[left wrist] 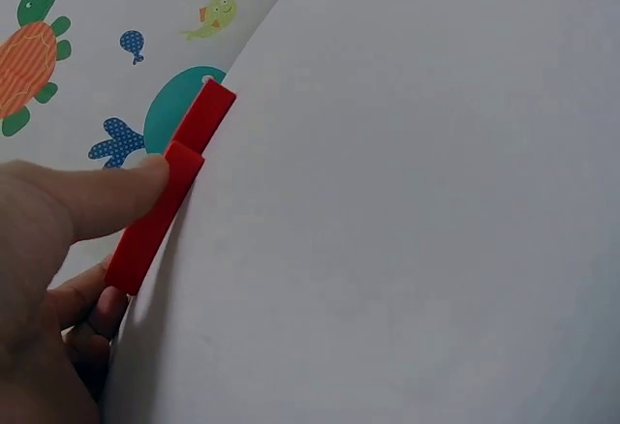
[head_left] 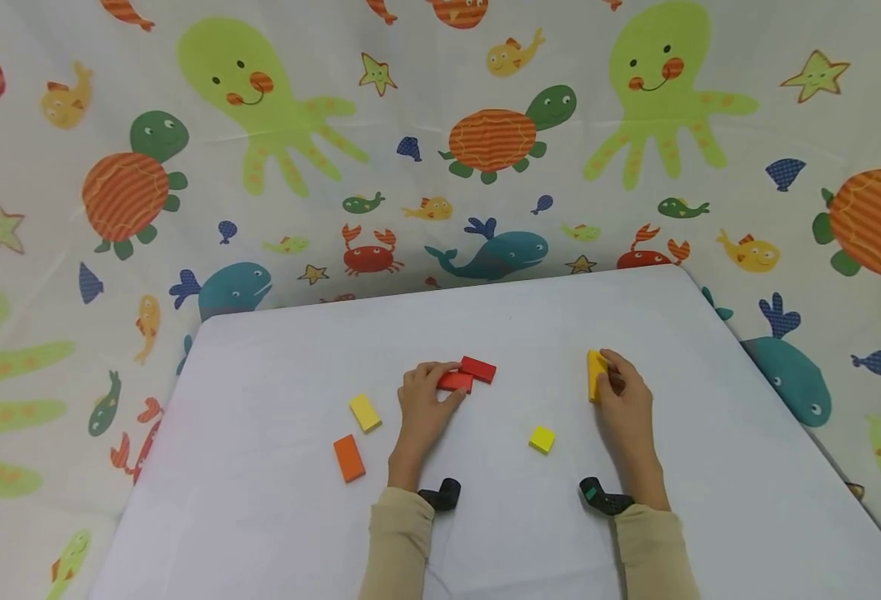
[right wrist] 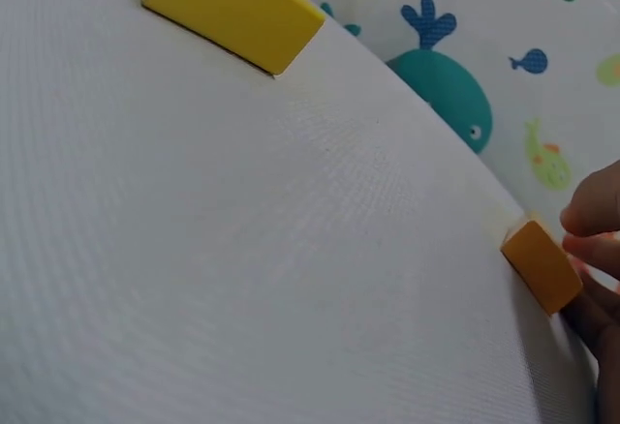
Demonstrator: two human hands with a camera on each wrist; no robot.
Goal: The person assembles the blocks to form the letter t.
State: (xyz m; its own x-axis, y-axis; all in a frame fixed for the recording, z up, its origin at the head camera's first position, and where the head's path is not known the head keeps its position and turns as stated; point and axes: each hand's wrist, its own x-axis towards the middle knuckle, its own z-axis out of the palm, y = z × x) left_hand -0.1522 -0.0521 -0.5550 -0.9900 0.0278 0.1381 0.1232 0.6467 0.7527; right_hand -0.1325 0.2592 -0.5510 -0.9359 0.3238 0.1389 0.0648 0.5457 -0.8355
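Observation:
My left hand (head_left: 423,407) pinches a flat red block (head_left: 455,382) between thumb and fingers. A second red block (head_left: 478,369) lies at a slant against its far right corner. From the left wrist, the held red block (left wrist: 155,226) and the other red block (left wrist: 203,114) overlap end to end, with the thumb on the nearer one. Over on the right, my right hand (head_left: 626,407) holds a long amber-yellow block (head_left: 594,375) by its right side. The right wrist view catches the end of this amber block (right wrist: 542,267), fingertips at its edge.
Between the hands sits a small bright yellow block (head_left: 542,440). To the left of the left forearm lie a pale yellow block (head_left: 366,413) and an orange block (head_left: 349,458). A white-covered table (head_left: 275,533) carries everything, with a sea-animal curtain (head_left: 410,100) behind its far edge.

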